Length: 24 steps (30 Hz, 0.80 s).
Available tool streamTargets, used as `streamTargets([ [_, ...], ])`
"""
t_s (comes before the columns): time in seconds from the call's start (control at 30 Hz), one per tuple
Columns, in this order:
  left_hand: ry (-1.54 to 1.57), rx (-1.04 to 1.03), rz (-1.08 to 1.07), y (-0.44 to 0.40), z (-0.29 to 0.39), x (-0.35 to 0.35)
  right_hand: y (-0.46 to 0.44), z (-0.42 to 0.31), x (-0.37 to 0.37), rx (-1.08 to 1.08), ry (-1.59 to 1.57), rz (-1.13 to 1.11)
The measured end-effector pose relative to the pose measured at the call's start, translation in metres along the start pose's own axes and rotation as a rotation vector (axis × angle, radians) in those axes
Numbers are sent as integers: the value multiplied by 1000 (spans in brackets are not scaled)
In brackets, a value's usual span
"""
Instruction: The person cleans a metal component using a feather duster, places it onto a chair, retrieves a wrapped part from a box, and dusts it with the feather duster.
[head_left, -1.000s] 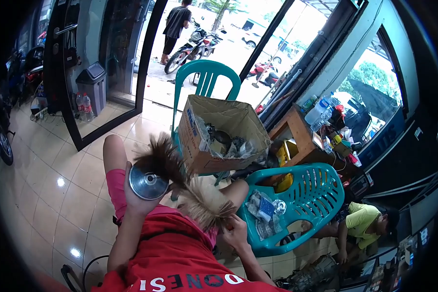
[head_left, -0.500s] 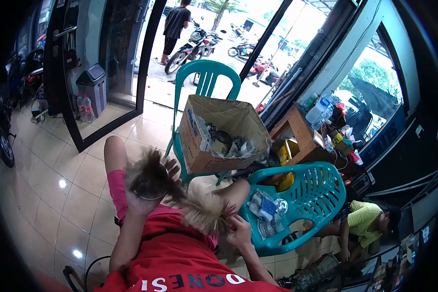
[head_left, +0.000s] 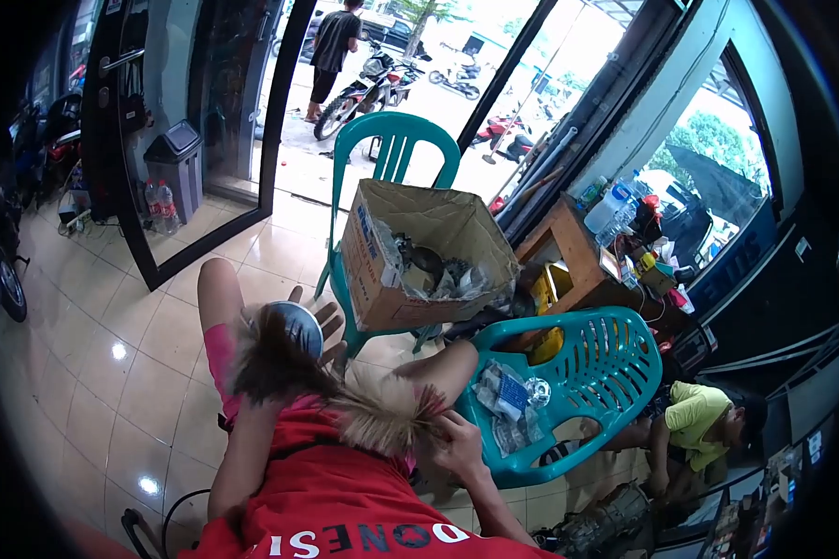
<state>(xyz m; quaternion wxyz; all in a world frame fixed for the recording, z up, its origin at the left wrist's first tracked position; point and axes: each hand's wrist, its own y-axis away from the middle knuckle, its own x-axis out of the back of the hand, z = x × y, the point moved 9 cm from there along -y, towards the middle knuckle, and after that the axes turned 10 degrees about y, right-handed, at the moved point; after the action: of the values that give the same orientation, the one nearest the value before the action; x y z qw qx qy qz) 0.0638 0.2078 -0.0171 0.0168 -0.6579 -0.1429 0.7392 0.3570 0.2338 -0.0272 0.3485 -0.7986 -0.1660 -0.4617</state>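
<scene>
A feather duster, with beige and dark brown feathers, stretches across my lap. My right hand is closed around its near end, at the right. Its dark feather tip lies over my left hand, which supports a round, shiny grey part. The fingers of that hand show beyond the part's far edge, while the feathers cover the palm and much of the part. I cannot tell what kind of part it is.
A cardboard box of metal parts and plastic bags stands on a green chair ahead. Another green chair, at my right, holds plastic-wrapped parts. A person in a yellow shirt crouches beyond it. A wooden desk stands behind.
The round part has tipped, so more of its grey face shows beyond the feathers. The duster's dark tip has shifted slightly down and toward my left wrist.
</scene>
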Motion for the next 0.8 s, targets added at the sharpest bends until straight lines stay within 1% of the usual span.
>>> streamTargets([
  [0.03, 0, 3, -2, 1, 1, 0, -1, 0, 0, -2, 1, 3],
  [0.1, 68, 0, -66, 9, 5, -17, -2, 11, -4, -142, -12, -3],
  [0.13, 103, -5, -97, 11, 5, -24, -3, 11, -6, -138, -9, -6],
  [0.17, 106, -10, -98, 11, 4, -23, -4, 10, -5, -106, -91, 27],
  [0.2, -20, -15, -131, 10, 1, -25, -5, 8, -3, -74, -175, 61],
  [0.23, -148, -18, -163, 9, -2, -25, -4, 7, -2, -73, -176, 61],
  [0.27, -198, -19, 29, 4, 0, 5, -2, -1, -3, -12, -111, 10],
  [0.3, -99, 15, -149, 3, 0, -10, 0, -8, -7, 48, -44, -39],
  [0.33, 0, 68, -323, 4, 1, -27, 1, -6, -11, 49, -44, -37],
  [0.37, 4, 40, -241, 6, 0, -26, 3, 5, -17, -13, -23, -26],
  [0.4, 173, 45, -83, 7, 1, -20, 4, 14, -20, -73, 0, -18],
  [0.43, 342, 23, 73, 10, 2, -14, 4, 17, -22, -66, 3, -22],
  [0.47, 144, -28, 14, 12, 9, -2, 4, 24, -23, -125, -99, -9],
  [0.5, 144, -31, 16, 11, 8, 0, 5, 30, -24, -187, -204, 5],
  [0.53, 58, -18, -44, 8, 5, -7, 6, 30, -22, -187, -206, 5],
  [0.6, -15, -11, 31, 3, -1, -1, 5, 10, -12, 32, -36, 14],
  [0.63, -14, -8, 29, 3, -1, -6, 4, 7, -10, 30, -34, 17],
  [0.7, 74, 19, -48, 7, 1, -24, 2, 15, -10, -139, -26, -5],
  [0.73, 214, -23, 31, 10, 5, -14, 3, 20, -14, -134, -25, -9],
  [0.8, 184, -15, 32, 9, 6, -14, 6, 26, -14, -41, -156, 95],
])
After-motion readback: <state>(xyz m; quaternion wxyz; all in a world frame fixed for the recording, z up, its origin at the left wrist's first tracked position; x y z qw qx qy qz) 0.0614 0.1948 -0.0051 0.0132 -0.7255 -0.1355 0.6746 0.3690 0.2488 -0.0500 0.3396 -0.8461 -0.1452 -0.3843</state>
